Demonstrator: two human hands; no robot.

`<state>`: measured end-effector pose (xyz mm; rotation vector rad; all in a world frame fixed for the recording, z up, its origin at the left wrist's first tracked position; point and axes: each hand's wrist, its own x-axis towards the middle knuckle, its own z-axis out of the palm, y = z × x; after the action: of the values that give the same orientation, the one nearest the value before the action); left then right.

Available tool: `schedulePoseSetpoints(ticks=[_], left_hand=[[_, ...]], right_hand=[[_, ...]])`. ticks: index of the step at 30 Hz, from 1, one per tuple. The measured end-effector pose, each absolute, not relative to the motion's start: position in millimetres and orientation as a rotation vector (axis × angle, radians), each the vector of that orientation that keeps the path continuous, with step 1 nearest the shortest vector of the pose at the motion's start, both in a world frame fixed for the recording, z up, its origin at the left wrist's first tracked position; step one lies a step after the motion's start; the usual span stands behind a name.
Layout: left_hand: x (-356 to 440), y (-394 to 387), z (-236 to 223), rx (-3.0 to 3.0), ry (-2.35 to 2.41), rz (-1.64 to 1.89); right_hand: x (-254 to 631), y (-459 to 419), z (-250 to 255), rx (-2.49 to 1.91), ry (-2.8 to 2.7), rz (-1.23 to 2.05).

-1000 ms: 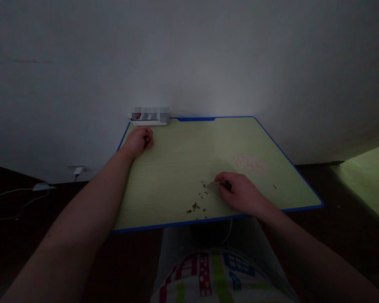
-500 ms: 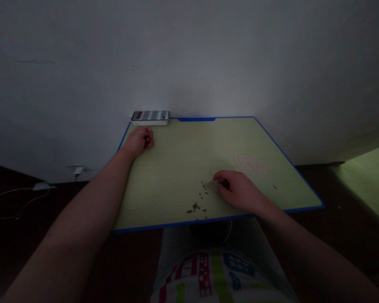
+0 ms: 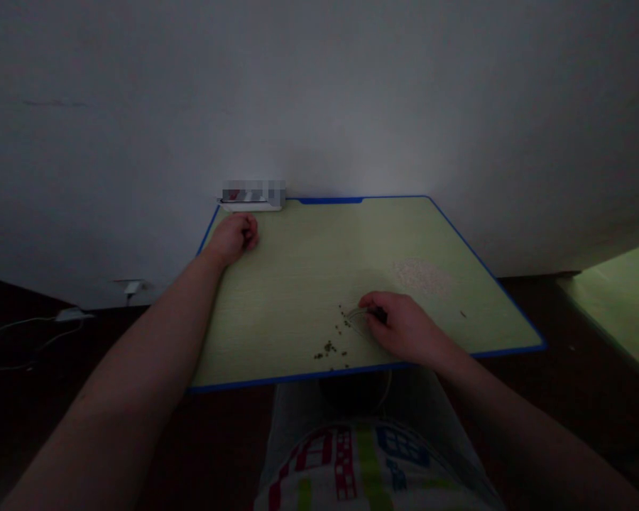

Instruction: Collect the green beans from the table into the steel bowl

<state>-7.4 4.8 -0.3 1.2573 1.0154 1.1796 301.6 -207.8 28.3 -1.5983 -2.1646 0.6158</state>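
A pale green table (image 3: 309, 284) with a blue edge stands in front of me in dim light. My right hand (image 3: 405, 328) rests on it near the front edge, fingers curled round a small clear cup or lid (image 3: 360, 319) lying on the surface. Several small dark grains (image 3: 333, 342) are scattered just left of that hand. A faint patch of pale grains (image 3: 422, 274) lies behind it. My left hand (image 3: 235, 236) sits at the far left corner as a loose fist, with nothing visible in it.
A phone on a white block (image 3: 253, 194) sits at the table's far left edge against the wall. A single dark grain (image 3: 463, 314) lies to the right. Cables and a plug (image 3: 72, 314) lie on the floor at left. Another green surface (image 3: 618, 298) shows at right.
My right hand shifted slightly over the clear cup near the dark grains. The left hand has stayed in place.
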Motion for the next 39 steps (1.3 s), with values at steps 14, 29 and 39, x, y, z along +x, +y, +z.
schedulePoseSetpoints(ticks=[14, 29, 39], left_hand=[[-7, 4, 0, 1.234, 1.043, 1.179], [-10, 7, -4, 1.286, 1.016, 1.168], [-8, 6, -2, 1.238, 1.031, 1.177]], right_hand=[[300, -192, 34, -1.649, -2.204, 0.615], [298, -203, 34, -1.588, -2.244, 0.703], [301, -202, 34, -1.634, -2.214, 0.642]])
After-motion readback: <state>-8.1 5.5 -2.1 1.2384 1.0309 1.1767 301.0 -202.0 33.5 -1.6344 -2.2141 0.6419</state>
